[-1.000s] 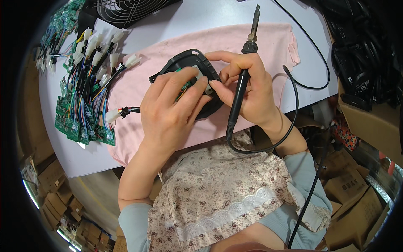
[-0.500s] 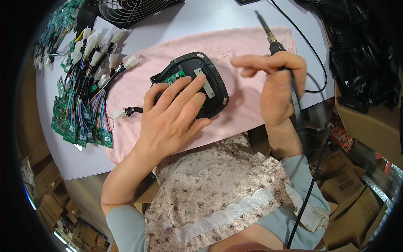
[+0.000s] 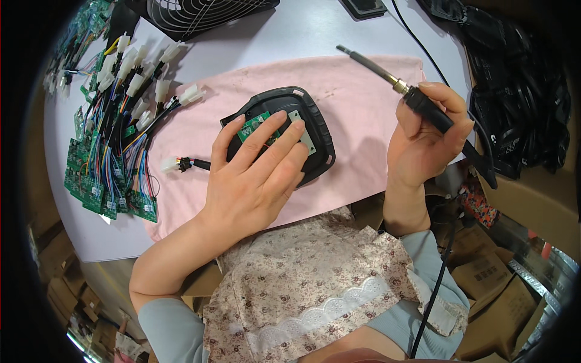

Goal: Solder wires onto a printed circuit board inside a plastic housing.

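Observation:
My left hand (image 3: 249, 178) lies palm down over a black plastic housing (image 3: 322, 130), its fingers stretched out across the inside. A green circuit board (image 3: 253, 123) in the housing shows partly between the fingers, and the rest is hidden beneath them. Beside it a pale metal strip (image 3: 308, 144) with small holes is partly covered by a fingertip. A short cable with a white connector (image 3: 170, 164) sticks out to the left. Raised at the right, my right hand (image 3: 414, 148) grips a soldering iron (image 3: 428, 111) by its black handle. The iron's metal tip points up and left, apart from the housing.
A pink cloth (image 3: 357, 91) covers part of the white table (image 3: 302, 36). To the left lies a heap of circuit boards (image 3: 85, 175) with wires and white connectors (image 3: 136, 85). A fan (image 3: 193, 13) stands at the back. Black parts (image 3: 514, 91) fill a cardboard box (image 3: 526, 202) at right.
The soldering iron has tilted from steep to slanting left, and my right fingers have closed in around its handle. My left hand stays on the housing, which sits slightly lower in view.

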Available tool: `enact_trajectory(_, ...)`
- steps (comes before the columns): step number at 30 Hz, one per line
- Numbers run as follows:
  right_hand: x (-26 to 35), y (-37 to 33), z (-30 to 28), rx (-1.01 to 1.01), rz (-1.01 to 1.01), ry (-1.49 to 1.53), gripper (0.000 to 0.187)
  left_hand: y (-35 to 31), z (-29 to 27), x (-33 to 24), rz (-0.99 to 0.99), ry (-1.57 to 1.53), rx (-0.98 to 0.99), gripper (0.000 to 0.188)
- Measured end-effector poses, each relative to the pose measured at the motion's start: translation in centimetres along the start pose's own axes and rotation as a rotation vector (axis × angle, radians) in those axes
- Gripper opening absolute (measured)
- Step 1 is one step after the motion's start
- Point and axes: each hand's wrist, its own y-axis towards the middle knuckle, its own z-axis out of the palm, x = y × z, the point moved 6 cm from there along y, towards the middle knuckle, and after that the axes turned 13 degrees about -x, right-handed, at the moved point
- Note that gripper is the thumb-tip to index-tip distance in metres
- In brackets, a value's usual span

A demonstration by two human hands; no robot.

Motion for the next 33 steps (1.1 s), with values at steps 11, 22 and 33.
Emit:
enact_trajectory(11, -0.7, -1.2, 1.1, 0.008, 0.156, 0.123, 0.036, 1.0, -0.2, -0.2, 0.016, 0.038, 0.007, 0.039)
enact_trajectory(22, -0.6, -1.1, 1.4, 0.042, 0.060, -0.040, 0.030, 1.0, 0.0, -0.2, 0.022, 0.011, 0.014, 0.031)
enact_trajectory(33, -1.0, -1.1, 1.4, 0.038, 0.148, -0.013, 0.029, 1.1, 0.0, -0.3, 0.014, -0.001, 0.008, 0.028)
